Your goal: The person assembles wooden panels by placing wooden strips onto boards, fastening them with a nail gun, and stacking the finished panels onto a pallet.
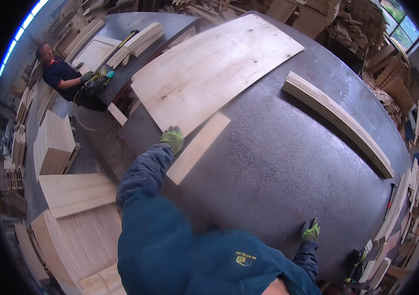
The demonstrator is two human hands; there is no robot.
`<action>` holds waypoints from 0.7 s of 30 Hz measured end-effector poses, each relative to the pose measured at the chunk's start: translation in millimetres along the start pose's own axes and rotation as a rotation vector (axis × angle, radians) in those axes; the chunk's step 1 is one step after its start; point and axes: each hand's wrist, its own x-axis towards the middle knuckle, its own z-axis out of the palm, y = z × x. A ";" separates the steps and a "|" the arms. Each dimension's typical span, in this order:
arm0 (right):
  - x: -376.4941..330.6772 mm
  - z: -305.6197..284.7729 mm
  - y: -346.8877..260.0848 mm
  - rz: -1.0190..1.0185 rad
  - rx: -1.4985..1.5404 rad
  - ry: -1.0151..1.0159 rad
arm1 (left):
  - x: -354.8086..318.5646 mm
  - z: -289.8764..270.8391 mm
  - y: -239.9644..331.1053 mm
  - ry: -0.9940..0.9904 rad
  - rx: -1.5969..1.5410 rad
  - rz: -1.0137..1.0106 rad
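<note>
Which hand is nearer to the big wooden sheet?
Left. The left hand is at the near corner of the sheet; the right hand is well away, at the near side of the table.

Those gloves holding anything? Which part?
The green-gloved left hand touches the near end of a large pale rectangular wooden sheet; grip unclear. The right hand looks empty.

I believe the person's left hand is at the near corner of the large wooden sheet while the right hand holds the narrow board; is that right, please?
Not quite: in the head view the right hand is at the dark tabletop, apart from the narrow board. The left hand is at the near corner of the large wooden sheet.
</note>
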 end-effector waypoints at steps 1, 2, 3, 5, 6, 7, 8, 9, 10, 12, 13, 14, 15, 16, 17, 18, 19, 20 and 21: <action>1.9 4.5 -9.6 -0.026 -0.001 -0.005 | 0.9 -0.7 -11.3 -0.044 0.057 -0.022; 2.1 6.8 -16.6 -0.045 -0.005 -0.006 | -4.5 -3.2 -22.0 0.073 0.123 0.027; 4.4 7.8 -23.8 -0.046 0.010 -0.005 | -5.6 -10.4 -36.3 0.084 0.133 0.023; 7.5 17.0 -35.8 -0.055 0.046 -0.008 | -9.7 -45.2 -56.1 0.208 0.219 0.100; 11.1 23.7 -39.8 -0.059 0.065 -0.006 | -15.2 -68.2 -67.2 0.322 0.272 0.144; 28.4 31.3 -37.5 -0.072 0.096 0.023 | -19.1 -94.9 -72.8 0.341 0.275 0.134; 37.0 34.6 -28.4 -0.055 0.134 0.079 | -7.5 -132.6 -61.4 0.587 0.270 0.242; 45.7 35.1 -39.4 -0.088 0.135 0.077 | -25.1 -148.4 -75.3 0.786 0.272 0.295; 40.1 35.1 -38.5 -0.037 0.223 0.093 | -21.9 -191.6 -66.6 0.890 0.284 0.327; 16.9 28.8 -64.9 -0.027 0.321 0.080 | -52.1 -264.7 -87.2 1.051 0.272 0.328; -1.4 19.8 -95.8 -0.037 0.336 -0.009 | -92.9 -286.0 -119.7 1.101 0.249 0.282; -23.9 14.2 -101.6 0.015 0.353 -0.055 | -108.8 -315.2 -120.5 1.168 0.185 0.313; -39.3 8.7 -103.8 0.022 0.354 -0.046 | -124.3 -343.4 -118.2 1.234 0.116 0.343; -62.2 -19.5 -115.0 -0.042 0.389 -0.010 | -155.0 -405.9 -127.8 1.307 0.004 0.336; -81.3 -62.0 -143.3 -0.135 0.435 0.025 | -202.7 -484.0 -154.9 1.389 -0.090 0.306; -93.4 -102.2 -171.6 -0.170 0.444 0.030 | -236.8 -545.5 -189.0 1.463 -0.141 0.318; -101.6 -127.8 -195.6 -0.275 0.552 0.006 | -264.1 -586.1 -206.1 1.523 -0.198 0.339; -110.8 -151.8 -223.9 -0.383 0.660 -0.024 | -295.9 -614.5 -219.5 1.432 -0.373 0.288; -138.5 -188.0 -256.3 -0.456 0.692 -0.044 | -341.7 -631.7 -220.8 1.437 -0.362 0.261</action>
